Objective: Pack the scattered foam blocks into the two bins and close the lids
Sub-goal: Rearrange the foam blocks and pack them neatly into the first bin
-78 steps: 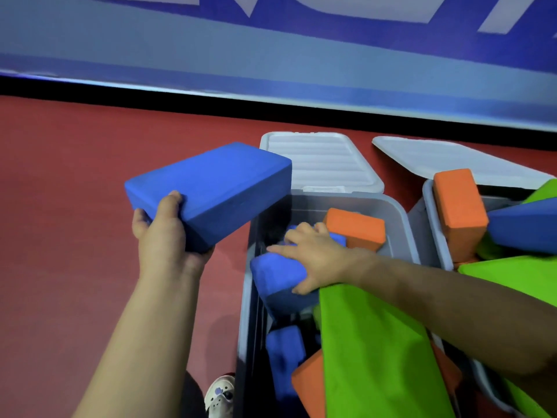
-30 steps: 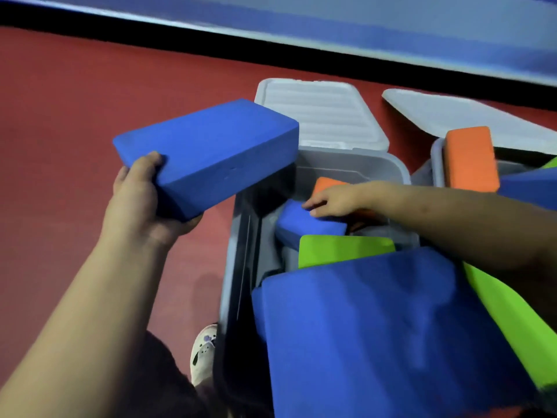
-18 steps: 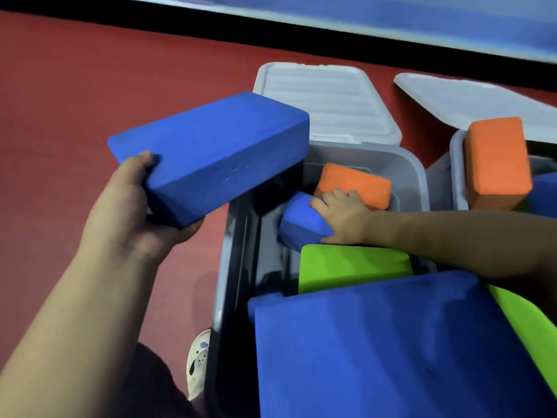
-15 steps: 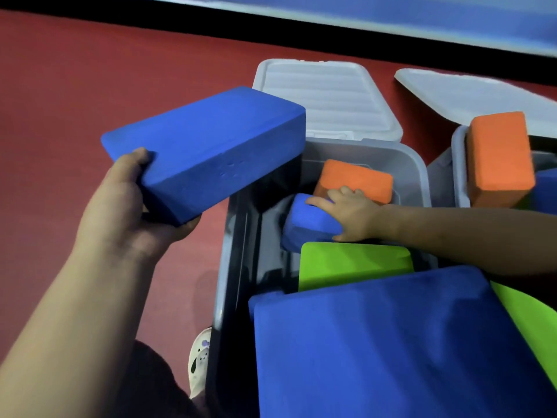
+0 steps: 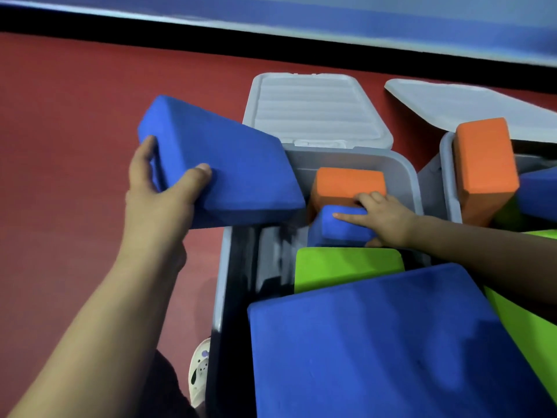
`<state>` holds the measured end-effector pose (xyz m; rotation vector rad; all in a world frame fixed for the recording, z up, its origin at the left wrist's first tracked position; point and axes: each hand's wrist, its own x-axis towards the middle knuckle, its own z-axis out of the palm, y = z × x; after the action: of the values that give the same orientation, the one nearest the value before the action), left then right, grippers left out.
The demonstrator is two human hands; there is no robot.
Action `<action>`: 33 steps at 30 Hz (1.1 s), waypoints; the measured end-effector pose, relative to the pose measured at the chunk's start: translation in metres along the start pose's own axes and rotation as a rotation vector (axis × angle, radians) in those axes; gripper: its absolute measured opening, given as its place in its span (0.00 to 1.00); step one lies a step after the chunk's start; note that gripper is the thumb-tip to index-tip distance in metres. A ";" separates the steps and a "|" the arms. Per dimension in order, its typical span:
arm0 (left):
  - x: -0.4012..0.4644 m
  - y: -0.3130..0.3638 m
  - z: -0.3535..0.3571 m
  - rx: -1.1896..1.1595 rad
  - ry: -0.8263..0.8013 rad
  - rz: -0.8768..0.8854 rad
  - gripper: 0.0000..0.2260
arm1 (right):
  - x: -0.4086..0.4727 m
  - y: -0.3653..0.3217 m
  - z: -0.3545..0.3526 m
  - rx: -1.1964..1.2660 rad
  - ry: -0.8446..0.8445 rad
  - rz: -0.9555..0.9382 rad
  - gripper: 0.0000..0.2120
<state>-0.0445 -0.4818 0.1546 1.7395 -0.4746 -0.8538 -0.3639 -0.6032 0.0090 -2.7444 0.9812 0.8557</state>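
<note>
My left hand (image 5: 162, 194) grips a large blue foam block (image 5: 229, 164) by its near end, tilted over the left rim of the near grey bin (image 5: 401, 170). Inside that bin my right hand (image 5: 382, 218) holds a small blue block (image 5: 337, 233), fingers over its top and thumb under it, beside an orange block (image 5: 343, 184). A green block (image 5: 340, 267) and a big blue block (image 5: 376, 351) fill the bin's near part. The second bin (image 5: 446, 164) on the right holds an upright orange block (image 5: 485, 164) with blue and green blocks.
Two grey lids lie on the red floor behind the bins: the left lid (image 5: 313, 107) and the right lid (image 5: 470, 104). A black strip and blue wall run along the back. My shoe (image 5: 200, 369) stands left of the near bin.
My left hand has swung the large blue block rightward and tipped it over the bin's left rim. My right hand stays on the small blue block.
</note>
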 end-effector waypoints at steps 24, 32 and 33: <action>0.064 -0.045 0.120 1.429 -0.689 0.499 0.45 | 0.003 0.004 0.011 0.417 0.050 0.149 0.39; 0.098 -0.045 0.136 1.731 -0.737 0.574 0.46 | -0.001 -0.002 0.010 0.396 0.031 0.129 0.39; 0.099 -0.046 0.136 1.762 -0.744 0.587 0.47 | -0.002 -0.002 0.009 0.393 0.027 0.130 0.39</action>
<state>-0.0849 -0.6228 0.0600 2.3435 -2.6729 -0.5209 -0.3680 -0.5982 0.0023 -2.3864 1.1981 0.5679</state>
